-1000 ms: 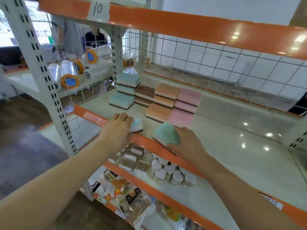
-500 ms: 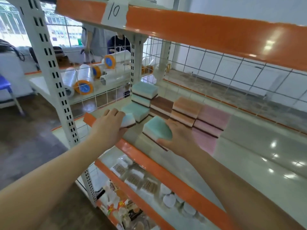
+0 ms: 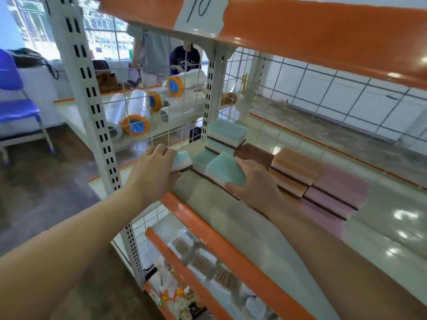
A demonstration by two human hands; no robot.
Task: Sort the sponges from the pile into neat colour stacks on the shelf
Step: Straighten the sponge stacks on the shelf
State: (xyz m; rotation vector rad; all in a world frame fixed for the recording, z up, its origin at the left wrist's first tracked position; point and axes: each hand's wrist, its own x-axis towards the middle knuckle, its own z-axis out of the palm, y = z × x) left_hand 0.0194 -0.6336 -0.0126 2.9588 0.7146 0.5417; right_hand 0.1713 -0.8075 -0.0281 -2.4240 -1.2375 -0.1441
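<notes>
Shop racking w/ orange rails, glossy white shelf (image 3: 265, 227), wire mesh at the back. Left hand (image 3: 152, 174) is curled round a small teal sponge (image 3: 182, 160) at the shelf's front-left corner; right hand (image 3: 254, 183) grips a bigger teal sponge (image 3: 225, 169) just in front of the teal stack (image 3: 225, 135). Brown, orange and pink stacks sit alongside to the right. Best play, I reckon: land each one teal-side up, scourer down, edges flush w/ the sponge below, then let go gently so nothing skews.
</notes>
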